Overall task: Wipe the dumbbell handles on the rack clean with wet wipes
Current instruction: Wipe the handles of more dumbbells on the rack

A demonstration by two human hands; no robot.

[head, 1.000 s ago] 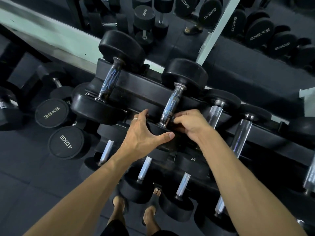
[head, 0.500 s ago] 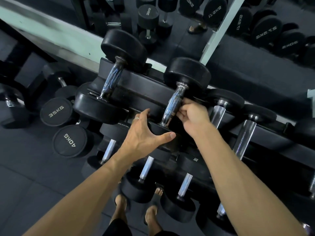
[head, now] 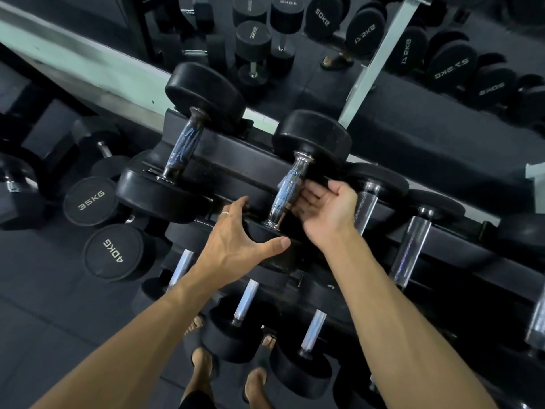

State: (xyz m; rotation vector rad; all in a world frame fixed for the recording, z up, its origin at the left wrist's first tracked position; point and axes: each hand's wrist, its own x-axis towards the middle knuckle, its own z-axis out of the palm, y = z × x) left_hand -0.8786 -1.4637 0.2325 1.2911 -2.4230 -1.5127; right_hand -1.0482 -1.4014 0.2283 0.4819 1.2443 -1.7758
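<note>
Head view: left hand (head: 236, 234) grasps the black rubber dumbbell head (head: 265, 246); right hand (head: 327, 208), fingers relaxed, touches the knurled chrome handle (head: 287, 193); the dumbbell may roll, pinching fingers.

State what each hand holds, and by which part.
Left hand grips the near head of the dumbbell. Right hand touches its handle; a closed hold cannot be told.
</note>
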